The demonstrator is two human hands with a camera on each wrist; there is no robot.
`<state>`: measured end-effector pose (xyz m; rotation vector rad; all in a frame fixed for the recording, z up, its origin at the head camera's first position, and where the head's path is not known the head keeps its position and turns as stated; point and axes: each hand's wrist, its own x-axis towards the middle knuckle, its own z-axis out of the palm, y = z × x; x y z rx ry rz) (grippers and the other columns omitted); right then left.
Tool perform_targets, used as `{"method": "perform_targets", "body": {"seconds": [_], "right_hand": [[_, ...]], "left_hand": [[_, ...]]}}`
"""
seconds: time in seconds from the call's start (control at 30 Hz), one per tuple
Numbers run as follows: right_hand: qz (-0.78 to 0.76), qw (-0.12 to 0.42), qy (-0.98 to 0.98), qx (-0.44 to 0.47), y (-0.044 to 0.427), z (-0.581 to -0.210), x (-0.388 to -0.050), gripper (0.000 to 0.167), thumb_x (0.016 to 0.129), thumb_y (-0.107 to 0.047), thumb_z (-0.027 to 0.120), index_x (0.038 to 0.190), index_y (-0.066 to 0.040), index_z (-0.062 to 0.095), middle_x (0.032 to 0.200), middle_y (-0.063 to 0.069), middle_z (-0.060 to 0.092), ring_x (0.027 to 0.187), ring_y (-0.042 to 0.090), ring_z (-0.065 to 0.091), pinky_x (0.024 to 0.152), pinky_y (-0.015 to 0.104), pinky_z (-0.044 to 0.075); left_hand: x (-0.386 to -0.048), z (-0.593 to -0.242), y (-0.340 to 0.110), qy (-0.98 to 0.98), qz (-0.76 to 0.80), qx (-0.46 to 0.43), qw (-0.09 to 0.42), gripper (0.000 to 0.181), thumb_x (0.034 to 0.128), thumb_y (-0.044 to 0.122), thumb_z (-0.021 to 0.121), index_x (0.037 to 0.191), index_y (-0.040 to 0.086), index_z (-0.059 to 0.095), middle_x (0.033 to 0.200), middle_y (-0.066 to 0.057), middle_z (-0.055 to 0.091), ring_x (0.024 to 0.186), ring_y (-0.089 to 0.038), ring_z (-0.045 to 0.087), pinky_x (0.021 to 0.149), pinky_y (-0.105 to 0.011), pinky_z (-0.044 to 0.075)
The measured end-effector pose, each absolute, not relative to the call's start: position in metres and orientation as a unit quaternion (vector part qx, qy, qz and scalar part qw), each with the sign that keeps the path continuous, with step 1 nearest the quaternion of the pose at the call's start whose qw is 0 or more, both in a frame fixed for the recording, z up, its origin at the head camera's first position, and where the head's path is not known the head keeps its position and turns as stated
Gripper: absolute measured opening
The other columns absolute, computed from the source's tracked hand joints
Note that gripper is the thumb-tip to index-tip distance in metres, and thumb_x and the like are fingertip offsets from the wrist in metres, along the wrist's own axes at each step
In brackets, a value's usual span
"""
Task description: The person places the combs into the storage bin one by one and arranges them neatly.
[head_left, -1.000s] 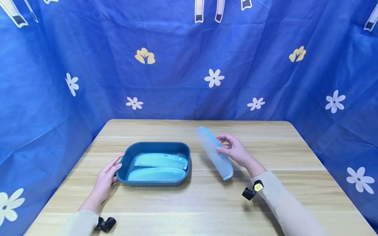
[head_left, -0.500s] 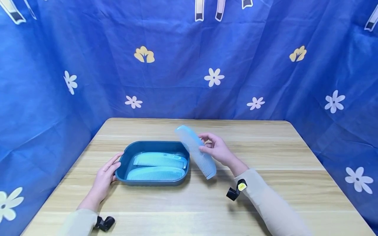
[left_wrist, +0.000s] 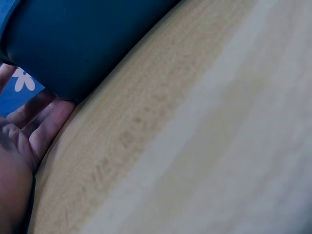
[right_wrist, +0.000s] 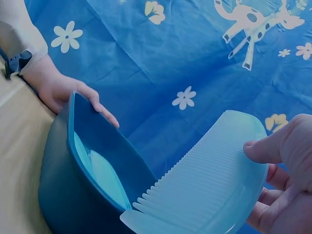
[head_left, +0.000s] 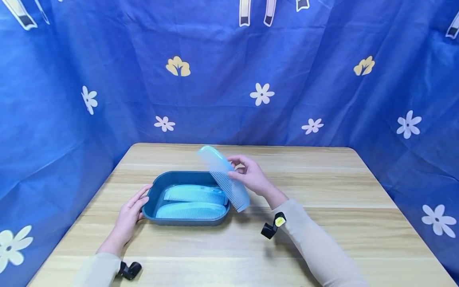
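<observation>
In the head view, a dark blue plastic box (head_left: 186, 223) stands left of the table's middle. Two light blue combs, one farther back (head_left: 195, 194) and one nearer (head_left: 195, 210), lie inside it. My left hand (head_left: 127, 211) holds the box's left end; the left wrist view shows fingers (left_wrist: 53, 119) against its lower corner. A third light blue comb (head_left: 229, 183) is pinched between thumb and fingers of my right hand (head_left: 251, 175). That comb hangs tilted over the box's right end, teeth toward the left. In the right wrist view, its lower tip overlaps the box's rim (right_wrist: 87, 170).
The wood-grain table (head_left: 322, 183) stretches out to the right of the box and in front of it. A blue curtain (head_left: 222, 91) printed with flowers hangs behind the table and along both sides.
My right hand has carried the comb leftward, from beside the box to over its right end. The left hand and the box stay in place.
</observation>
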<state>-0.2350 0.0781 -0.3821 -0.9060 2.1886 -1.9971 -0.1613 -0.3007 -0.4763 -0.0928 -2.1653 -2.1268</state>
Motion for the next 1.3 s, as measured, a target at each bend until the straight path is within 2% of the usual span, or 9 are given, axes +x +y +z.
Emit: {"method": "perform_targets", "body": {"seconds": [0.33,0.53,0.77,0.97,1.07,1.3], "right_hand": [[-0.643,0.018,0.716,-0.271,0.050,-0.385,-0.239,0.038,0.085,0.001,0.064,0.122,-0.002,0.056,0.095,0.011,0.051,0.060,0.016,0.052,0.061,0.024,0.048],[-0.644,-0.003,0.719,-0.262,0.035,-0.387,-0.239,0.035,0.085,0.002,0.063,0.119,-0.003,0.057,0.093,0.007,0.049,0.058,0.013,0.049,0.057,0.022,0.045],[-0.610,0.006,0.730,-0.306,0.021,-0.395,-0.239,0.037,0.086,0.002,0.062,0.122,-0.001,0.055,0.095,0.012,0.051,0.065,0.014,0.052,0.059,0.021,0.046],[-0.580,0.018,0.739,-0.342,0.012,-0.403,-0.239,0.036,0.087,0.001,0.062,0.123,-0.001,0.055,0.095,0.014,0.048,0.063,0.015,0.050,0.056,0.021,0.044],[-0.566,0.024,0.742,-0.358,0.010,-0.408,-0.237,0.036,0.086,0.002,0.062,0.121,-0.001,0.055,0.094,0.012,0.048,0.063,0.014,0.051,0.056,0.021,0.045],[-0.504,0.020,0.778,-0.374,0.007,-0.414,-0.232,0.035,0.088,-0.004,0.063,0.122,-0.007,0.057,0.096,0.004,0.050,0.074,0.013,0.051,0.065,0.021,0.046]], "left_hand": [[-0.161,-0.475,-0.299,-0.714,-0.697,-0.030,0.059,0.046,0.0979,0.021,0.049,0.142,0.012,0.039,0.110,-0.002,0.056,0.089,-0.006,0.061,0.068,-0.023,0.053],[-0.161,-0.475,-0.299,-0.715,-0.696,-0.031,0.055,0.046,0.0982,0.021,0.048,0.142,0.012,0.039,0.114,0.002,0.057,0.092,-0.006,0.061,0.070,-0.023,0.052],[-0.161,-0.474,-0.300,-0.714,-0.698,-0.033,0.052,0.046,0.0981,0.022,0.048,0.142,0.013,0.039,0.115,0.005,0.058,0.094,-0.006,0.061,0.070,-0.023,0.052],[-0.163,-0.474,-0.300,-0.715,-0.696,-0.032,0.053,0.046,0.0980,0.022,0.049,0.142,0.013,0.039,0.113,0.004,0.058,0.092,-0.006,0.061,0.069,-0.023,0.052],[-0.163,-0.474,-0.301,-0.716,-0.696,-0.032,0.050,0.046,0.0978,0.023,0.049,0.142,0.015,0.040,0.114,0.004,0.058,0.092,-0.006,0.061,0.069,-0.023,0.052],[-0.162,-0.474,-0.300,-0.721,-0.691,-0.026,0.044,0.046,0.0977,0.025,0.049,0.142,0.017,0.040,0.116,0.005,0.056,0.094,-0.005,0.060,0.070,-0.023,0.052]]}}
